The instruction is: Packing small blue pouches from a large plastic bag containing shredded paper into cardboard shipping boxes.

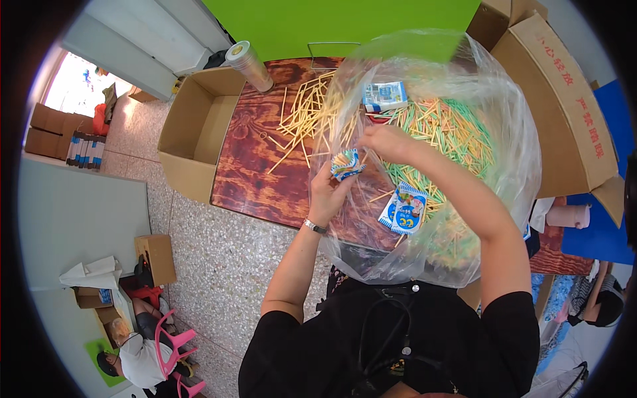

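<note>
My left hand [327, 194] holds a small blue-and-white snack packet [348, 165] upright, with pale sticks showing at its top. Just right of it, my right hand [388, 143] has its fingers pinched together; what is in them I cannot make out. Beneath that arm lies a heap of thin green, yellow and orange sticks [458, 136] inside a large clear plastic bag [511, 132]. One blue-and-white packet [385, 97] rests at the heap's far side. More packets [406, 209] overlap at the near side. Something red shows partly beside my right hand.
Loose pale sticks [308, 109] lie scattered on the reddish wooden table [249, 172]. A clear cylindrical container [249, 65] stands at its far edge. Open cardboard boxes flank the table, left [192, 132] and right [564, 113]. Other people sit at lower left [139, 358] and far right [604, 302].
</note>
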`<state>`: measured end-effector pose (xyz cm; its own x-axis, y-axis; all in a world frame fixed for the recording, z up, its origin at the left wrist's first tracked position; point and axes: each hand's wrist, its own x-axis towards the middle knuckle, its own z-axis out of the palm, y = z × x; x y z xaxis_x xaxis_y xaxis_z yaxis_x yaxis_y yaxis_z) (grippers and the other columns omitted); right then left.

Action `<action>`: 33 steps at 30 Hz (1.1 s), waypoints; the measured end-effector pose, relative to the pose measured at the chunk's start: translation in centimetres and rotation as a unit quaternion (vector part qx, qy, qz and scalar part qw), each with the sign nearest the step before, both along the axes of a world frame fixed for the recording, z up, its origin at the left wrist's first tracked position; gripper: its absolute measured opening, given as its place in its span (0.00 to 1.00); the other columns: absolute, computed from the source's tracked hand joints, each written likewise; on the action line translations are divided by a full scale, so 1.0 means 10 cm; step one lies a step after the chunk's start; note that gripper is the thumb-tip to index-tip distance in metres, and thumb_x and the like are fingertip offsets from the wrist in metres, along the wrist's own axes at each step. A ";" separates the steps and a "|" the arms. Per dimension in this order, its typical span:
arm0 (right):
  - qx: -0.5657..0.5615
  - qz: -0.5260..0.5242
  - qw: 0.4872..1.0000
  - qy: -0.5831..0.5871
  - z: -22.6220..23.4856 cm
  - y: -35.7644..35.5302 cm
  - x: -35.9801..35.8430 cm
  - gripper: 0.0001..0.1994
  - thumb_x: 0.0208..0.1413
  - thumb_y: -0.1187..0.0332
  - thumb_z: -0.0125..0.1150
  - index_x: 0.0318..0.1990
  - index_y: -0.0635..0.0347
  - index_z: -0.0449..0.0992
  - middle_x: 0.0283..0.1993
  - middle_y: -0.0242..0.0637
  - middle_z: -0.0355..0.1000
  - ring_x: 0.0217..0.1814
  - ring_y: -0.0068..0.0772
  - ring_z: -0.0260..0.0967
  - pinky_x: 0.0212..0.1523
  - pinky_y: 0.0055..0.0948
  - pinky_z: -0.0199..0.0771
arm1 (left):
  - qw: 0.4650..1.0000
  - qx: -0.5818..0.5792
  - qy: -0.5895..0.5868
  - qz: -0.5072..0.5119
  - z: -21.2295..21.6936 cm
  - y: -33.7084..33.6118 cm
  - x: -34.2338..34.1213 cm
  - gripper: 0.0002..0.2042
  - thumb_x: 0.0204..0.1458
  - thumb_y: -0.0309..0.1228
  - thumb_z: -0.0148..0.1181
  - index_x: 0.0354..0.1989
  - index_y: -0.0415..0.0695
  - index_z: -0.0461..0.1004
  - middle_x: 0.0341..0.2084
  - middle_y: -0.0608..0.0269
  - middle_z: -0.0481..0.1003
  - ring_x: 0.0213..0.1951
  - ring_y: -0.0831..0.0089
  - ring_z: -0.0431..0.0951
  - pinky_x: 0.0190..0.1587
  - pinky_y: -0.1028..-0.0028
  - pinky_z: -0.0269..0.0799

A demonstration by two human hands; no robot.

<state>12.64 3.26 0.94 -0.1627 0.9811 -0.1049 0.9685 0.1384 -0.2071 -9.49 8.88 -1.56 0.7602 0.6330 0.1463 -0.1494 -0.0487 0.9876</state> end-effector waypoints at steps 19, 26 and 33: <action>0.135 0.160 0.973 -0.093 -0.40 -0.23 -0.30 0.09 0.53 0.61 0.51 0.32 0.53 0.75 0.40 0.27 0.70 0.47 0.29 0.66 0.42 0.32 0.66 | 0.999 -0.013 -0.011 -0.039 -0.09 0.01 -0.08 0.16 0.55 0.17 0.55 0.53 0.36 0.68 0.46 0.63 0.74 0.47 0.76 0.75 0.47 0.75 0.75; 0.082 0.213 0.965 -0.131 -0.13 -0.24 -0.36 0.09 0.56 0.61 0.49 0.35 0.50 0.75 0.42 0.26 0.70 0.47 0.30 0.65 0.43 0.35 0.66 | 0.997 0.006 0.050 -0.051 -0.04 -0.02 -0.01 0.15 0.56 0.18 0.54 0.53 0.36 0.68 0.41 0.62 0.77 0.44 0.78 0.76 0.45 0.78 0.74; 0.078 0.074 0.991 -0.073 0.16 -0.43 -0.16 0.13 0.56 0.62 0.49 0.46 0.53 0.71 0.40 0.33 0.70 0.43 0.40 0.69 0.44 0.39 0.71 | 0.998 0.000 0.048 -0.041 0.03 0.05 0.13 0.17 0.56 0.16 0.53 0.54 0.36 0.68 0.42 0.63 0.77 0.43 0.80 0.76 0.45 0.78 0.73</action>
